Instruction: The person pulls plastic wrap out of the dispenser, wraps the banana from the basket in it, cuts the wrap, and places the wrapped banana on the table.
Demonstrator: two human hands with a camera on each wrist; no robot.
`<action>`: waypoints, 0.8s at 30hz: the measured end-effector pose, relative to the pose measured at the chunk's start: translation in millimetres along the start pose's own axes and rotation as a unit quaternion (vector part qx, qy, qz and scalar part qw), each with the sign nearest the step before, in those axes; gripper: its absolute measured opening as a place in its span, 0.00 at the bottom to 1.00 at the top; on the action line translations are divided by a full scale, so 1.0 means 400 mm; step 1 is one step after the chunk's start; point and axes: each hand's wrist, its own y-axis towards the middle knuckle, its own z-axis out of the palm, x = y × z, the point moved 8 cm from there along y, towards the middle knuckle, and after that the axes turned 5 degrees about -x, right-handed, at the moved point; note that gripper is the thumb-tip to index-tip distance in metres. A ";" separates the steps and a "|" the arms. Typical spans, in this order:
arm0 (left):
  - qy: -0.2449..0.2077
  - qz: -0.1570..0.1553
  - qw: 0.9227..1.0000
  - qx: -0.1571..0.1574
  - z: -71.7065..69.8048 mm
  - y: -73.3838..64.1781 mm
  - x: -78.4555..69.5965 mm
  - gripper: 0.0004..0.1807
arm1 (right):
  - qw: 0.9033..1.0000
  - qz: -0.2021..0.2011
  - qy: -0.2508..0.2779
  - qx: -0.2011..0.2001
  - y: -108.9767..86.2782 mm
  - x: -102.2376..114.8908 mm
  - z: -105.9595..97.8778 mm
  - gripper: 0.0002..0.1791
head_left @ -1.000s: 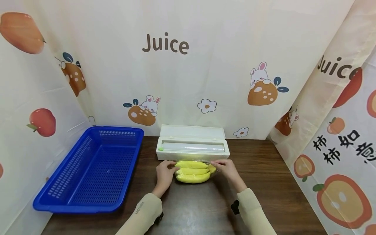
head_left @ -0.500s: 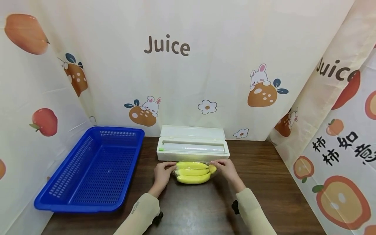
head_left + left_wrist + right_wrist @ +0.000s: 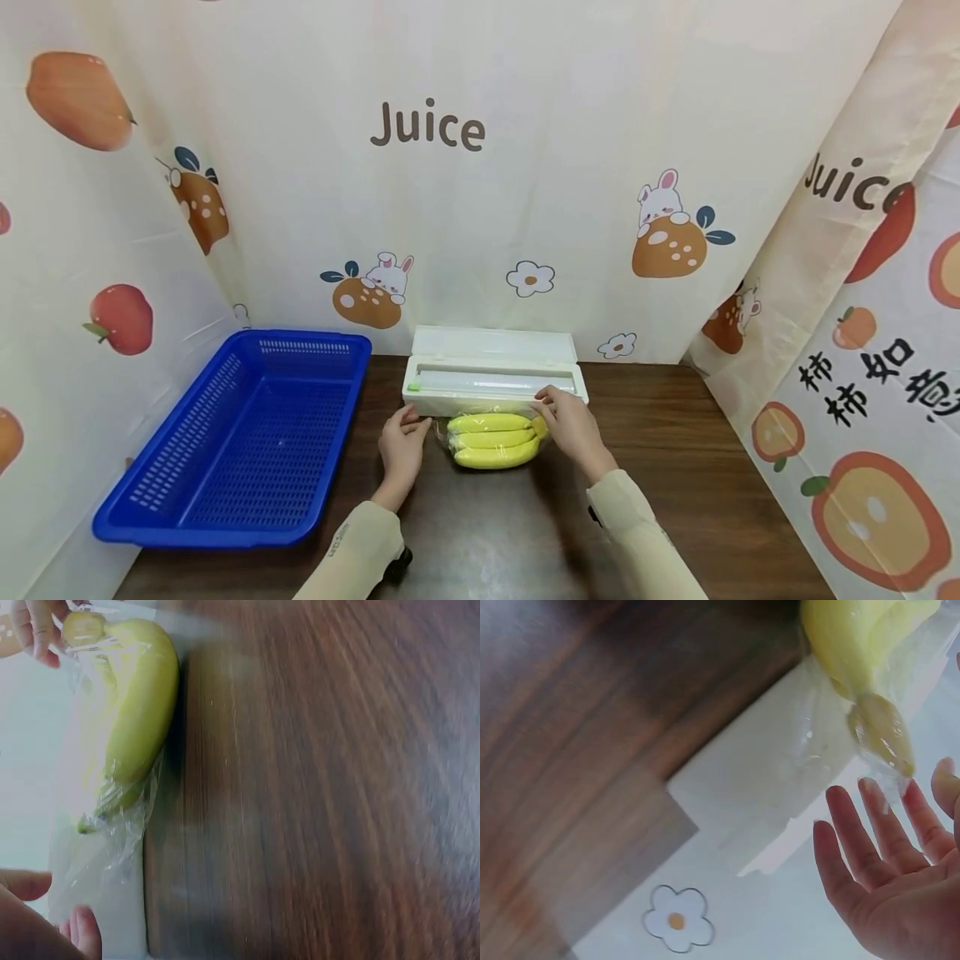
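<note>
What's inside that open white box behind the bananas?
A pale roll lies lengthwise in the white box, with a small green piece at its left end. The right hand covers part near the other end; the box's bottom is hidden.

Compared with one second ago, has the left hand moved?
Yes: judged against the white box in the head view, the left hand has shifted left, toward the blue basket.

Three yellow bananas point(image 3: 493, 440), side by side and joined at the stem point(image 3: 881, 733), lie just before the white box point(image 3: 480, 405), tips point(image 3: 84, 825) leftward. Creased clear film point(image 3: 121, 844) covers them, extending past the tips.
</note>
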 end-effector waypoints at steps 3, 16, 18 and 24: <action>-0.004 0.001 1.000 -0.021 -0.012 0.013 0.004 0.27 | 1.000 -0.009 -0.025 0.003 0.018 0.025 0.003 0.13; 0.003 -0.002 1.000 0.025 0.001 0.074 0.039 0.41 | 0.993 -0.075 -0.034 0.085 0.105 0.157 0.094 0.19; 0.000 -0.001 0.999 0.044 0.006 0.084 0.040 0.43 | 0.991 -0.090 -0.026 0.095 0.113 0.171 0.114 0.19; -0.006 0.001 0.994 0.106 0.024 0.104 0.043 0.46 | 0.985 -0.133 -0.010 0.111 0.136 0.190 0.170 0.17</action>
